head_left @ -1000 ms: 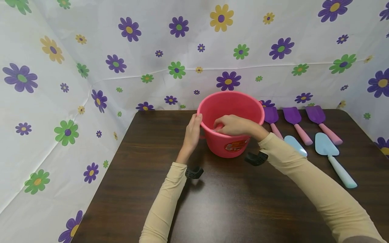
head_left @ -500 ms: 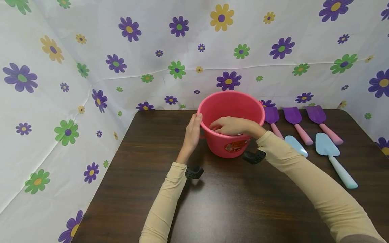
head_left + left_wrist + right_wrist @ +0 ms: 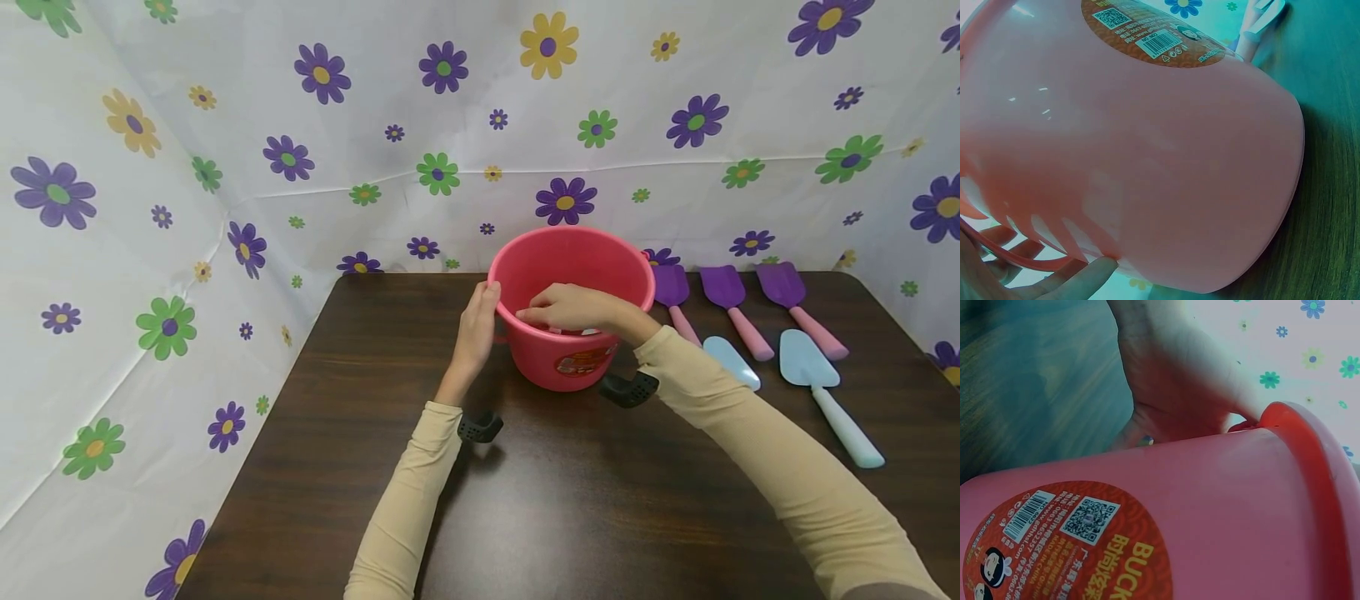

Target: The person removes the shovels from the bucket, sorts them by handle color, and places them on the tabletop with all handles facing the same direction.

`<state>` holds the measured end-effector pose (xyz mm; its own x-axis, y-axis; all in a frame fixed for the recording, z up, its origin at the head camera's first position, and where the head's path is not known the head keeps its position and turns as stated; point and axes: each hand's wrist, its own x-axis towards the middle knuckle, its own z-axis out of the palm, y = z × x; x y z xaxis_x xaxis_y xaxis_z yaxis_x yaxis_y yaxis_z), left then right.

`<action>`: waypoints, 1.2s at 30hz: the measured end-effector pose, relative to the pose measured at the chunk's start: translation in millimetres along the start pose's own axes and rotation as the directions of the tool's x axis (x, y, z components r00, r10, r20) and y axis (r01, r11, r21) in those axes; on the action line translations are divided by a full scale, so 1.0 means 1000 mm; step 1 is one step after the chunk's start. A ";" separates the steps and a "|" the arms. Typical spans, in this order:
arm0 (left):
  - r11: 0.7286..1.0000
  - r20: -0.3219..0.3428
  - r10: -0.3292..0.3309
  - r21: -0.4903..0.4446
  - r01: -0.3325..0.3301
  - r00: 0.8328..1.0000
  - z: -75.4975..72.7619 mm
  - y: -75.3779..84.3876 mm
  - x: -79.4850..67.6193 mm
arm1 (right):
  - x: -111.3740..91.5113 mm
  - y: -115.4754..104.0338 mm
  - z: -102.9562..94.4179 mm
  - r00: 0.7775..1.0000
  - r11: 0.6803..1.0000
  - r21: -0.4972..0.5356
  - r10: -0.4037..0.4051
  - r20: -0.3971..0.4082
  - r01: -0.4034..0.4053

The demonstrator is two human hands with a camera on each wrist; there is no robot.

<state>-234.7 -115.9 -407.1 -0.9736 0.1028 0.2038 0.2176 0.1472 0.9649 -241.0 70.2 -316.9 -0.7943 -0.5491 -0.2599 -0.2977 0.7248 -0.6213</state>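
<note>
A pink bucket (image 3: 540,354) stands at the back of the table. My left hand (image 3: 476,327) holds it at its left side, fingertips at the rim; in the left wrist view its thumb (image 3: 1088,278) presses the outer wall near a red arc of plastic (image 3: 1035,261). My right hand (image 3: 573,307) reaches over the near rim into the bucket, fingers pointing left and down. Something white (image 3: 591,332) shows beneath it, its kind unclear. The bucket wall hides the right fingertips and contents. In the right wrist view, the left hand (image 3: 1179,381) appears beyond the labelled wall.
Right of the bucket lie several purple shovels (image 3: 723,287) with pink handles and light blue trowels (image 3: 808,358), one partly behind the right sleeve. The dark wooden table (image 3: 360,492) meets a flowered cloth (image 3: 420,100) at the back.
Inside the bucket, my right hand's fingers have shifted slightly left and straightened; the red thing seen at them earlier is less visible. My left hand and the bucket stay in place.
</note>
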 end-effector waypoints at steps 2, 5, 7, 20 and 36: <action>1.000 -0.001 0.001 0.000 -0.001 1.000 0.000 0.000 0.000 | -0.001 0.000 -0.001 1.000 1.000 0.011 0.009 -0.028 -0.009; 1.000 -0.004 0.001 0.000 -0.001 1.000 0.000 0.000 0.001 | -0.003 0.002 -0.001 0.997 0.999 0.036 0.010 -0.073 -0.007; 1.000 -0.009 0.003 0.001 -0.003 1.000 0.000 -0.001 0.001 | -0.005 0.003 -0.002 0.996 0.999 0.046 0.005 -0.093 -0.001; 0.999 -0.027 0.027 0.020 -0.026 0.999 0.000 -0.002 0.003 | -0.018 0.012 -0.019 0.976 0.995 0.070 0.079 -0.201 -0.067; 1.000 -0.028 0.014 0.002 -0.014 1.000 0.000 -0.002 0.002 | -0.027 0.025 -0.026 0.939 0.995 0.088 0.078 -0.335 -0.051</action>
<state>-236.7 -115.7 -408.3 -0.9719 0.0777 0.2223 0.2317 0.1476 0.9615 -241.2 114.0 -306.3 -0.9463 -0.3200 -0.0450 -0.2092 0.7127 -0.6695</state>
